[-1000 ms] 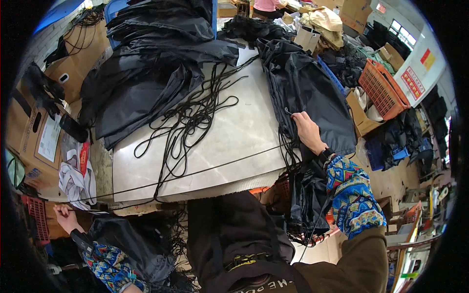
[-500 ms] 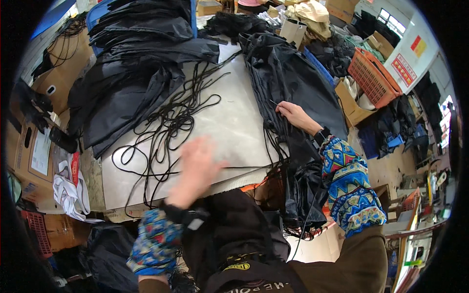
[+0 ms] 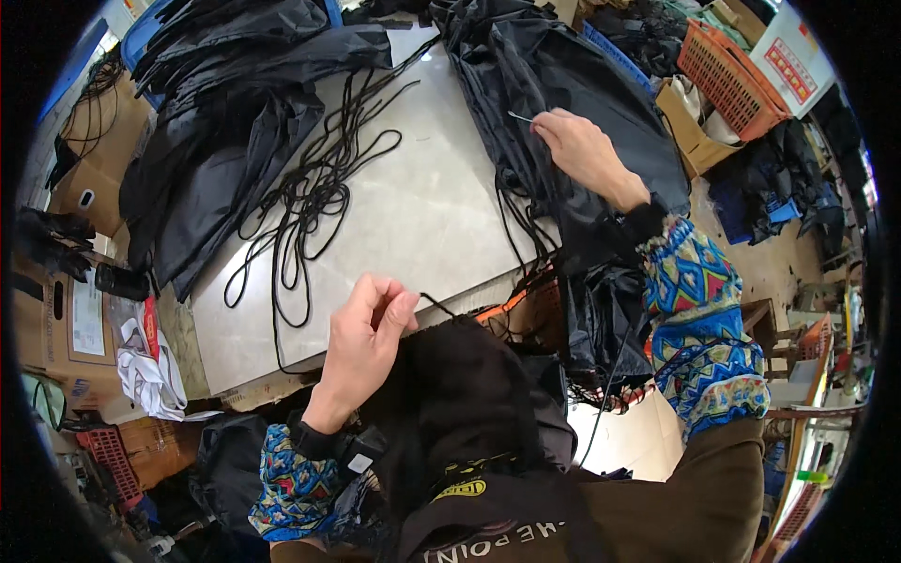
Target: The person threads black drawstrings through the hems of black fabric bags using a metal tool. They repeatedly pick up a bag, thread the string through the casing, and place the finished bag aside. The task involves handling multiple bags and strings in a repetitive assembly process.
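Note:
My left hand (image 3: 364,340) is closed in a pinch on a black cord (image 3: 438,304), whose short piece sticks out past the thumb near the table's front edge. My right hand (image 3: 584,155) grips a thin metal needle-like tool (image 3: 518,116), with its tip pointing left over black fabric (image 3: 619,103). Whether it has an eye or a hook cannot be made out. A tangle of black cords (image 3: 314,197) lies on the pale tabletop (image 3: 413,216), left of the middle. More black fabric pieces (image 3: 221,150) are heaped on the table's left side.
Cardboard boxes (image 3: 70,324) and a white cloth (image 3: 150,366) stand left of the table. At the far right are an orange plastic crate (image 3: 727,80) and an open carton (image 3: 694,131). Black fabric (image 3: 601,319) hangs over the table's right front edge.
My left hand has drawn closer to the table's front edge and now pinches a cord. My right hand, still holding the metal tool, appears farther up. The view has shifted slightly.

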Available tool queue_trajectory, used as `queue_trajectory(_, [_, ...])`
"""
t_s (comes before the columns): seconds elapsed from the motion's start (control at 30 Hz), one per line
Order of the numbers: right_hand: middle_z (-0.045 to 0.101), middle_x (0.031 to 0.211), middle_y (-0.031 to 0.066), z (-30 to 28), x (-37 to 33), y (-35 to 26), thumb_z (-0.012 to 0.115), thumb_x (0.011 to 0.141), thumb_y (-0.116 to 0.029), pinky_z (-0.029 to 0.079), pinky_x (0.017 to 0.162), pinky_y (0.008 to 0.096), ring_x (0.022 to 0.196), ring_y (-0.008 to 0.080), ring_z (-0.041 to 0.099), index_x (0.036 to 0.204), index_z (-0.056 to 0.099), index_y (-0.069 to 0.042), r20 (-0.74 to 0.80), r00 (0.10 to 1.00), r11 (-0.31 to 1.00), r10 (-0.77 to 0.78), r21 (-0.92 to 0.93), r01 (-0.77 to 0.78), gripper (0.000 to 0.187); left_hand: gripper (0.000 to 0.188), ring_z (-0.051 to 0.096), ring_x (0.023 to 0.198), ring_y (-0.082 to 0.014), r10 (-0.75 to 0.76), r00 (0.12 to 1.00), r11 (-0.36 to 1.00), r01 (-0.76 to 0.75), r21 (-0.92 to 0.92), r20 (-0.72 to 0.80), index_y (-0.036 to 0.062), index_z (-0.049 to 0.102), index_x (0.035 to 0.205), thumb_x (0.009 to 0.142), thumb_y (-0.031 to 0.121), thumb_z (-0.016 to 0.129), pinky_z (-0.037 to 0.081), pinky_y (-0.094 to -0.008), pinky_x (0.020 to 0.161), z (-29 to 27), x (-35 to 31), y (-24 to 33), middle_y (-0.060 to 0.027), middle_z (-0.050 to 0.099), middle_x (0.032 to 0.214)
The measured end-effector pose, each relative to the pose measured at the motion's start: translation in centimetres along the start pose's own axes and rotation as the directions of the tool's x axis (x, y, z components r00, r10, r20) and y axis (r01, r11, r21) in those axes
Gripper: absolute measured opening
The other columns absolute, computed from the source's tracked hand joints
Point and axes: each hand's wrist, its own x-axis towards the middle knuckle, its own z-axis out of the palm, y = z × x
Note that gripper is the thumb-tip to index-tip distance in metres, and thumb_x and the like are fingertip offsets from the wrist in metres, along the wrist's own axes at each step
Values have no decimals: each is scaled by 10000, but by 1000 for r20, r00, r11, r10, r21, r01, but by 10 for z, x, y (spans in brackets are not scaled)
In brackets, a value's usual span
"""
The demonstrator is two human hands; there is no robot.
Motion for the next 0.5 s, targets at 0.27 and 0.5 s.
queue_trajectory(0.27, [550,746,-16,-41,-43,-163,447,981,-233,317,478,180,667,38,505,980,576,-59,763,609,358,-217,643,-677,216,85,445,668,-55,406,778,912,-311,268,-480,41,527,917,931,120,556,382,-203,612,-20,15,43,20,491,747])
queue_trajectory(0.5, [385,650,-92,-64,-45,-98,510,961,-236,251,486,163,576,2,324,937,608,-57,573,816,515,-76,723,-460,206,177,312,473,-9,-115,461,946,-220,-239,-880,49,529,1089,936,137,525,224,-169,377,-214,-89,-47,39,454,680])
